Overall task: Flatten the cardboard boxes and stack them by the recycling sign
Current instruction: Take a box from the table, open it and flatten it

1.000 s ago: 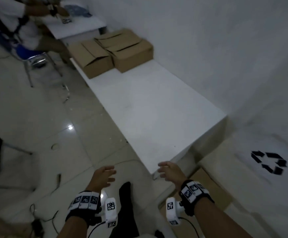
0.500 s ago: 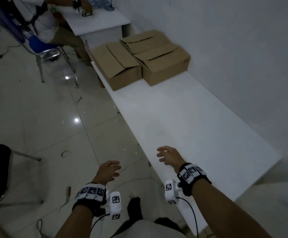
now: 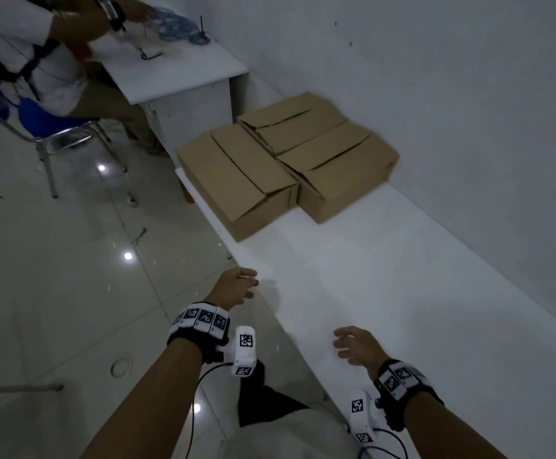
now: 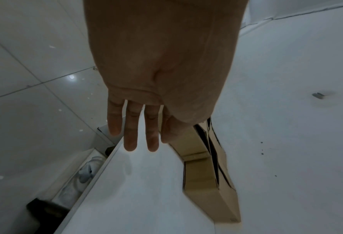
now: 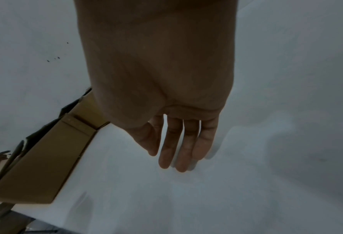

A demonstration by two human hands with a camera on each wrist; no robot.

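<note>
Two brown cardboard boxes stand side by side at the far end of a long white table (image 3: 386, 279). The left box (image 3: 237, 180) sits at the table's front edge; the right box (image 3: 323, 154) is against the wall, its top flaps loosely closed. The boxes also show in the left wrist view (image 4: 208, 182) and the right wrist view (image 5: 46, 166). My left hand (image 3: 237, 288) hovers at the table's front edge, well short of the boxes, fingers straight and empty. My right hand (image 3: 356, 344) hangs over the table nearer me, fingers relaxed, holding nothing. The recycling sign is out of view.
A white desk (image 3: 184, 71) stands just beyond the boxes, with a seated person (image 3: 21, 51) on a blue chair (image 3: 48, 124) working at it. A glossy tiled floor (image 3: 54, 276) lies to the left. A white wall (image 3: 468, 111) runs along the table's right side.
The view has swung away from the recycling sign and moved along the table toward the boxes, which now appear larger. Both empty hands have come forward, the left one ahead of the right.
</note>
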